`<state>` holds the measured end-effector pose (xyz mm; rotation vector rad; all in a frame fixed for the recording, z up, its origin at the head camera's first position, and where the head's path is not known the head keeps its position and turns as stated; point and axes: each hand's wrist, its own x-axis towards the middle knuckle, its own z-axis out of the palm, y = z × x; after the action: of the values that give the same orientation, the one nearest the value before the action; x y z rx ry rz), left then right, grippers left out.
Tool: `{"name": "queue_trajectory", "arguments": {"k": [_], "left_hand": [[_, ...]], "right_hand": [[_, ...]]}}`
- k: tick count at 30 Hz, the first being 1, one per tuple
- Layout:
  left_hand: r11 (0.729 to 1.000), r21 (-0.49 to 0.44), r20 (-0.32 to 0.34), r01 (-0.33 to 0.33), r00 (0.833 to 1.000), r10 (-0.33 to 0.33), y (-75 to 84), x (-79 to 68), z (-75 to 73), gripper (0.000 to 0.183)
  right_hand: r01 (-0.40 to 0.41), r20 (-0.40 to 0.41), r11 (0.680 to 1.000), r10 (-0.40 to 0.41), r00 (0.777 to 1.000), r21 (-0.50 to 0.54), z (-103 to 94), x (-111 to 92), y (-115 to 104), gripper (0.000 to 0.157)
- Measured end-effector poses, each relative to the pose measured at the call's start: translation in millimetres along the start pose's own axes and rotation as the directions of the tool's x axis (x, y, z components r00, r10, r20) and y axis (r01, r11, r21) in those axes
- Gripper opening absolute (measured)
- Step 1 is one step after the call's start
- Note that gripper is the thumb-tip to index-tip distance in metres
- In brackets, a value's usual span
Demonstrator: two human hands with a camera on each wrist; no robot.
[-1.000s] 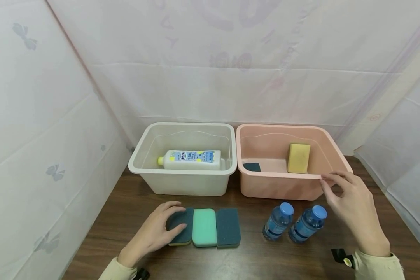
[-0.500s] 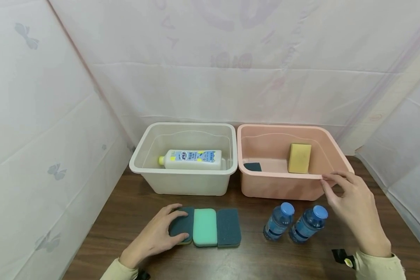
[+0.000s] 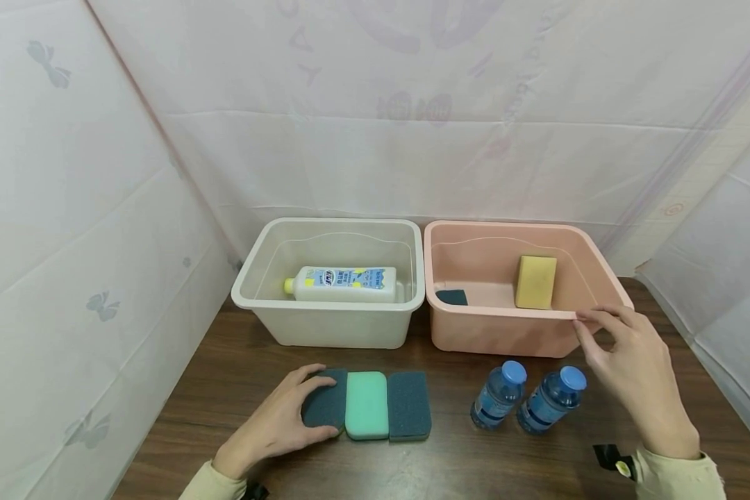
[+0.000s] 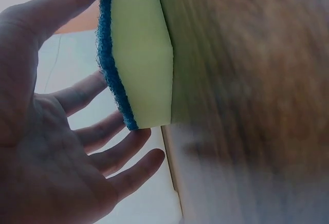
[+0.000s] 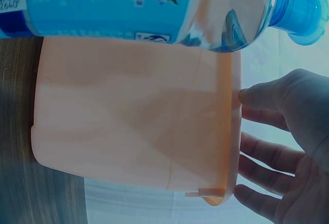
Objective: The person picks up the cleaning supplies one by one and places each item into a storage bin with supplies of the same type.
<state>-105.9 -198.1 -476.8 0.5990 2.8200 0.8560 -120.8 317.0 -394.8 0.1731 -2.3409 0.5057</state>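
My left hand [image 3: 281, 417] grips the leftmost sponge [image 3: 325, 403] on the table, thumb along its near side and fingers at its far side. That sponge shows a dark green scouring top and, in the left wrist view, a pale yellow foam body [image 4: 141, 54]. Right beside it lie a mint-green-topped sponge [image 3: 367, 406] and another dark green-topped sponge [image 3: 409, 406]. At the front right corner of the pink bin [image 3: 494, 337], my right hand [image 3: 631, 368] pinches the rim, with its thumb on the outer side.
The white bin [image 3: 337, 326] stands left of the pink one and holds a white bottle [image 3: 344, 285] with a yellow cap. Inside the pink bin are a yellow sponge [image 3: 535, 281] and a dark sponge [image 3: 452, 297]. Two small blue-capped bottles [image 3: 496, 396] stand in front of it.
My left thumb has come down to the near side of the leftmost sponge and the fingers have closed in on it. My right hand has kept its place at the pink bin's rim.
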Motion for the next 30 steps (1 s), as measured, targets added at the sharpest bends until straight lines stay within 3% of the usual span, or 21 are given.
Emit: {"name": "queue_trajectory", "arguments": {"k": [12, 30], "left_hand": [[1.000, 0.002, 0.023, 0.003, 1.000, -0.003, 0.5, -0.6, -1.7, 0.075], [0.995, 0.073, -0.069, 0.064, 0.996, -0.059, 2.9, -1.7, -11.7, 0.068]], "right_hand": [[-0.008, 0.006, 1.000, 0.008, 1.000, 0.005, 0.3, 1, 0, 0.016], [-0.021, 0.017, 1.000, 0.021, 1.000, 0.012, 1.0, 1, 1, 0.018]]}}
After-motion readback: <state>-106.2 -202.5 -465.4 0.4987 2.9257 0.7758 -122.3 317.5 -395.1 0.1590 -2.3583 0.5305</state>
